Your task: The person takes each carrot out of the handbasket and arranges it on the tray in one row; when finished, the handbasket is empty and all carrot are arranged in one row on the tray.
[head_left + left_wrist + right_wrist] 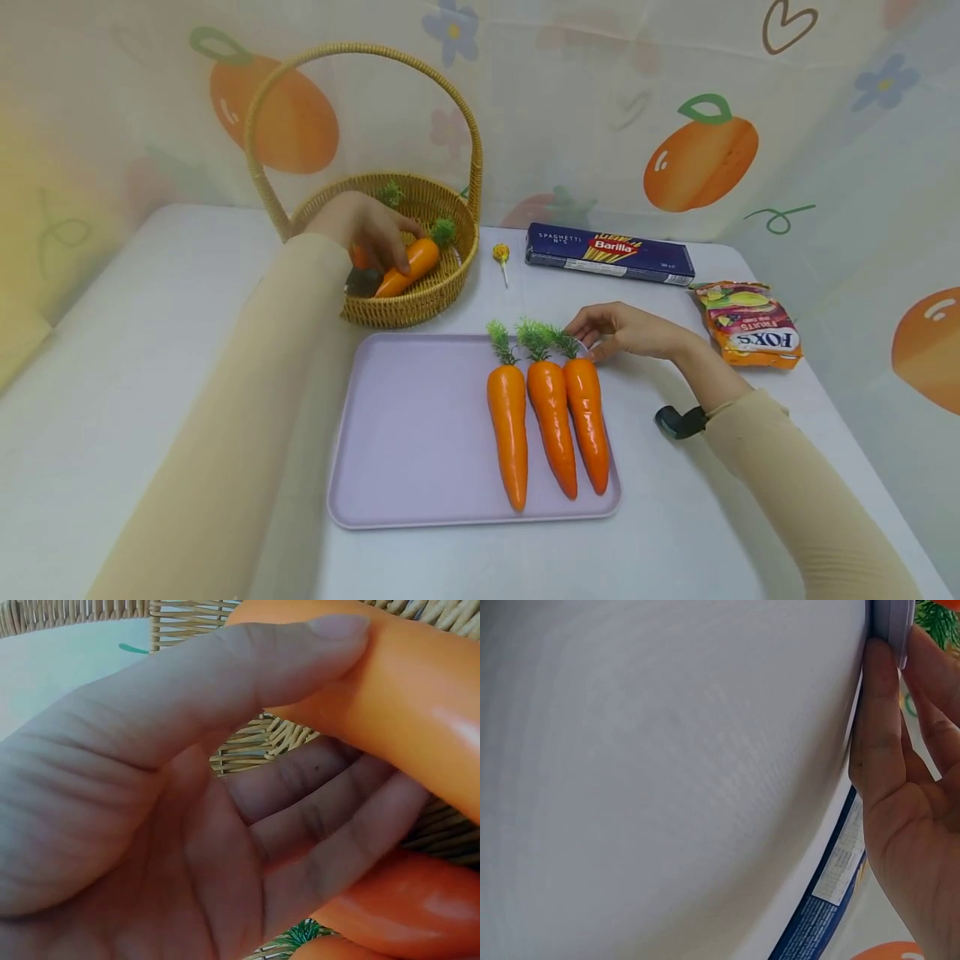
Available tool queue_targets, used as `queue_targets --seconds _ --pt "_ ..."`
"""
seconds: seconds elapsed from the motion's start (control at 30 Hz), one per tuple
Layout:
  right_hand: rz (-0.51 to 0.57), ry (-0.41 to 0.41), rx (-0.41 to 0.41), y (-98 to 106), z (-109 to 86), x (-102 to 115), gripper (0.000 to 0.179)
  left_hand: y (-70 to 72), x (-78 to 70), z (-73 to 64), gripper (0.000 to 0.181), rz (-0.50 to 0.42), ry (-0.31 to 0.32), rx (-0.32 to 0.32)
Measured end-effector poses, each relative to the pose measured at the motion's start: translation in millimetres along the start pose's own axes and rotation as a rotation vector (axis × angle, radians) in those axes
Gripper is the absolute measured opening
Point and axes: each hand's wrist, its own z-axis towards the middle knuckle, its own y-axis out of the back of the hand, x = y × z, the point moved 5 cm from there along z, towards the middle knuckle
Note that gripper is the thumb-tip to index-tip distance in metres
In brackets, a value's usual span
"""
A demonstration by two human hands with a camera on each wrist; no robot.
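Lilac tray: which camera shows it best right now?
The head view: it shows nearly the whole outline of the lilac tray, though three carrots cover part and the right hand is at one corner. The right wrist view shows only a bit of its edge, between thumb and fingers; the left wrist view, none.

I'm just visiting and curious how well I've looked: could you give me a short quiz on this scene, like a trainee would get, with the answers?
1. How many carrots lie on the tray?
2. True or false: the lollipop lies between the basket and the spaghetti box.
3. What does the person's left grip hold?
A) the lollipop
B) a carrot inside the basket
C) the edge of the tray

Key:
1. Three.
2. True.
3. B.
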Motion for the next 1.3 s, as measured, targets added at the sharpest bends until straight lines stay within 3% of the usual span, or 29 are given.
queue_targets --seconds 0.23,0.57,0.8,1.03,1.3 --pt "-0.009 0.001 -0.002 0 -0.3 1 0.042 -0.6 -1.5 -4.0 0.079 -0.032 -0.026 0.021" --pt "-0.013 0.007 0.004 0 0.7 2 0.042 2.8 -0.5 -6.7 0.074 -0.052 -0.097 -0.016" --pt "-0.008 0.006 0.007 0 1.9 1 0.042 5.8 -8.3 -11.1 0.075 -0.098 -0.141 -0.068" --pt "-0.004 0.002 0.008 -1 2.3 1 0.042 13.4 -11.8 -17.4 0.069 -0.071 -0.222 -0.12" --pt "-0.016 -0.001 0.004 -1 1.2 2 0.041 16.5 -9.3 -30.2 0.069 -0.123 -0.221 -0.194"
